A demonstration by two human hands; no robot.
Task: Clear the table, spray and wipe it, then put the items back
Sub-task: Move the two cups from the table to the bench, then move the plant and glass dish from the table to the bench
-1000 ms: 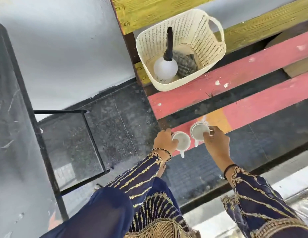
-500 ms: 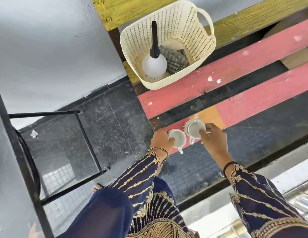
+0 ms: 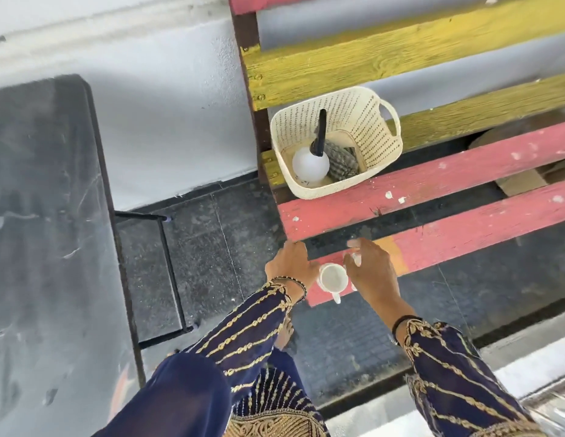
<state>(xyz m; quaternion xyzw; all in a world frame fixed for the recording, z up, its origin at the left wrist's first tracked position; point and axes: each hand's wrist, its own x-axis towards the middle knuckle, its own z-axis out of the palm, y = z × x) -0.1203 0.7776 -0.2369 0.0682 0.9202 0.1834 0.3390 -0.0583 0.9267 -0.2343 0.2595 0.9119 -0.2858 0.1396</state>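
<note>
While the left hand lies relaxed, fingers straight, just beside a white cup on the red slat, the right hand covers a second, blurred cup; whether it grips cannot be told. Beyond both hands, a basket holds the spray bottle and cloth.

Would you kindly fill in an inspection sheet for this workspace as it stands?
Surface: dark table, at left, top scuffed.
Job's things: white cup upright on the bench, front red slat; spray bottle and checked cloth inside the cream basket on the bench.
Clutter: blurred white thing under the right hand, unidentifiable.
Grippers: left hand beside the cup, fingers straight; right hand's grip cannot be told.
Cables: nothing seen.
Surroundings: grey wall, dark tiled floor.
</note>
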